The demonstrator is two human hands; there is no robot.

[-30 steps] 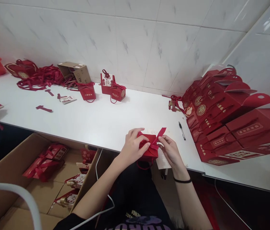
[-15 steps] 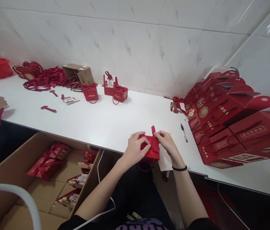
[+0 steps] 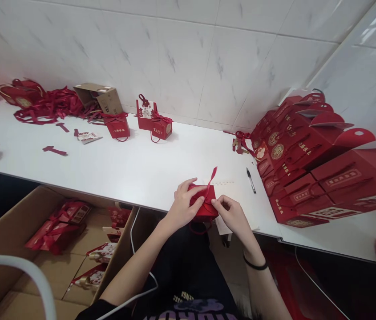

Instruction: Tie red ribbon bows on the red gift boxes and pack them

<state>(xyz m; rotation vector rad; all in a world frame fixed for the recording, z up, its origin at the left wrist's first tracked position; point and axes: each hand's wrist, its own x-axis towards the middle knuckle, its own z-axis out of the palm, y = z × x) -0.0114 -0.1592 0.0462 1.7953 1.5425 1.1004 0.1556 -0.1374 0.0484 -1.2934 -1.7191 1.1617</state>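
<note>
A small red gift box sits at the table's front edge, close to my body. Across its top runs a red ribbon, one end of which sticks up. My left hand lies over the box's left side, its thumb and forefinger closed on the ribbon at the middle of the top. At the right side of the box, my right hand pinches part of the ribbon between thumb and forefinger. The fingers partly hide the knot.
Red gift boxes stand stacked on the right, beside a pen. Two small boxes and a ribbon heap are along the wall. An open carton stands below left. Other people's hands show at both sides.
My right hand has moved down from the upright ribbon end to the box's right side. The left hand stays over the box. The view has shifted slightly.
</note>
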